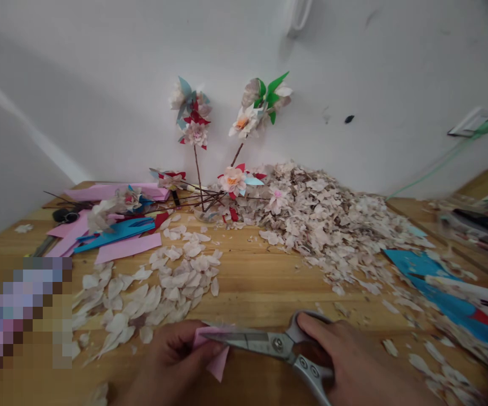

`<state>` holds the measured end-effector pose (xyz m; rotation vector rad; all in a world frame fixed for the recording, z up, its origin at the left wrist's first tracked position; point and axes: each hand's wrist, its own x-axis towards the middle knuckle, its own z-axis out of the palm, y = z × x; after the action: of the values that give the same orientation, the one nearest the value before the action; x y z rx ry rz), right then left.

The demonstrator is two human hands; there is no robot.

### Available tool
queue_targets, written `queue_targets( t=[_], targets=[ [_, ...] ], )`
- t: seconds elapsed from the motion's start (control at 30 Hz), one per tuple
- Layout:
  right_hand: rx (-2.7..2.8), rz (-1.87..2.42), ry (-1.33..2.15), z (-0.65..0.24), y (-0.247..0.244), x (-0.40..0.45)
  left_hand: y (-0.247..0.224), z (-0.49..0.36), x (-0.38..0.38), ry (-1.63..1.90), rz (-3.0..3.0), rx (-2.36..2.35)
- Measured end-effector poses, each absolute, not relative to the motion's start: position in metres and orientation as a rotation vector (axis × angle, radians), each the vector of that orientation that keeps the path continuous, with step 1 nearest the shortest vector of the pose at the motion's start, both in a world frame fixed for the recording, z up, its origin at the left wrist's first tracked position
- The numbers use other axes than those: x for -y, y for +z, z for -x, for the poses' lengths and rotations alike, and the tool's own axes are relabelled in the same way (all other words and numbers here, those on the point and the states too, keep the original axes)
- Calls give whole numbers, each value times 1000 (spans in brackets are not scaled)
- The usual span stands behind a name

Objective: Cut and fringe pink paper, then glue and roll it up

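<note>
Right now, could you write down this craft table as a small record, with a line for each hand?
Left hand: pinches a folded pink paper sheet
Right hand: grips silver steel scissors, blades at the paper
Surface: honey-coloured wooden table
Beside: heap of pale petal-shaped paper cut-outs
Behind: paper flowers on thin dark stems

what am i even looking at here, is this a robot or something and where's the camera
No machine here. This single picture comes from a camera worn on a person's head, looking forward and down at their bare hands. The left hand pinches a piece of pink paper, and the right hand grips steel scissors, their blades at the paper. On the wooden table lie a big heap of pale paper petals, pink paper sheets and a blue paper sheet. Paper flowers on thin stems rise before the white wall.
</note>
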<state>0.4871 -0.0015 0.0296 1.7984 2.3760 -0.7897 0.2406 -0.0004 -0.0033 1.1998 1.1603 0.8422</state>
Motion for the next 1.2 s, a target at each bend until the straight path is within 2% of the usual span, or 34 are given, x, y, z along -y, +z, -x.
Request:
queue_targets(
  t=[0.5, 0.77, 1.2],
  targets=[
    [-2365, -1819, -854, -489, 29, 3, -3, -241, 0, 803, -1178, -1122],
    [-2425, -1779, -718, -494, 27, 5, -6, -239, 1, 797, -1212, -1147],
    [-2467, -1753, -760, -484, 35, 1, -5, -238, 0, 845, -1343, -1159]
  ],
)
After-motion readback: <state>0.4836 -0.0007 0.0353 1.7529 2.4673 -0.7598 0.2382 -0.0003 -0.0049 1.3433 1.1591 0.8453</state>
